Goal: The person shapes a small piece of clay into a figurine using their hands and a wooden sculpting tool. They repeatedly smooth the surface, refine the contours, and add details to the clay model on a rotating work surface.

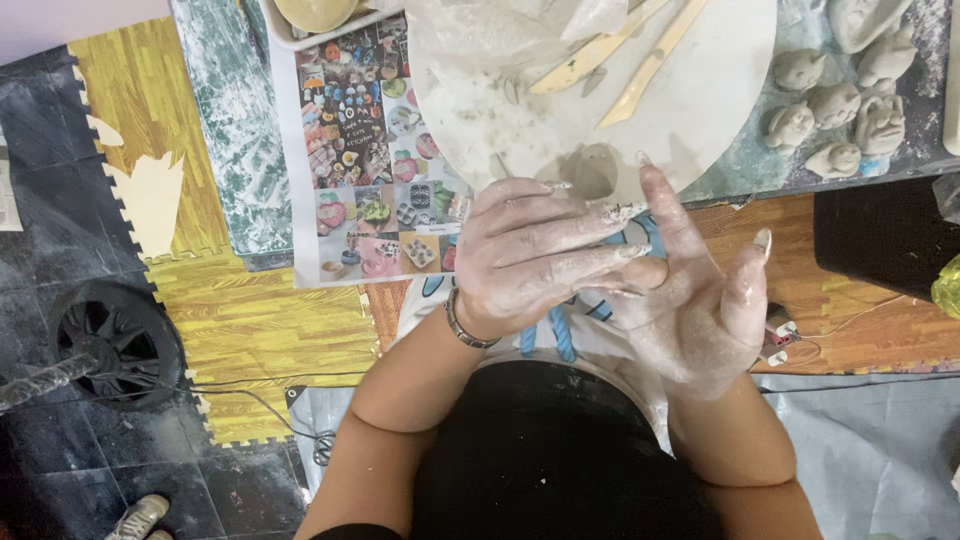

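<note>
Clay dust coats both hands, which meet over the person's lap just below the counter (760,170) edge. The left hand (530,255) lies flat across the right hand (690,300), fingers stretched toward three o'clock, pressing a small lump of pale clay (652,272) against the right palm; only a sliver of that lump shows between them. Neither grip is clenched: the left is spread flat on the lump, and the right is open with fingers raised toward twelve o'clock, cradling it from beneath. A thin metal bracelet (462,325) circles the left wrist.

At twelve o'clock from the hands sits a round white clay-smeared work board (560,130), with a small unfinished grey clay figure (597,170) at its near rim, partly hidden behind the fingertips. Two long pale wooden modelling tools (640,55) lie crossed farther up the board, beside crumpled clear plastic film (500,25). At one o'clock, a cluster of small grey clay figurines (835,110) rests on the counter. At eleven o'clock, a printed colour sheet of small craft pictures (375,170) hangs over the counter edge. A black round fan-like object (120,340) stands on the floor at nine o'clock, on yellow interlocking foam floor mats (270,330).
</note>
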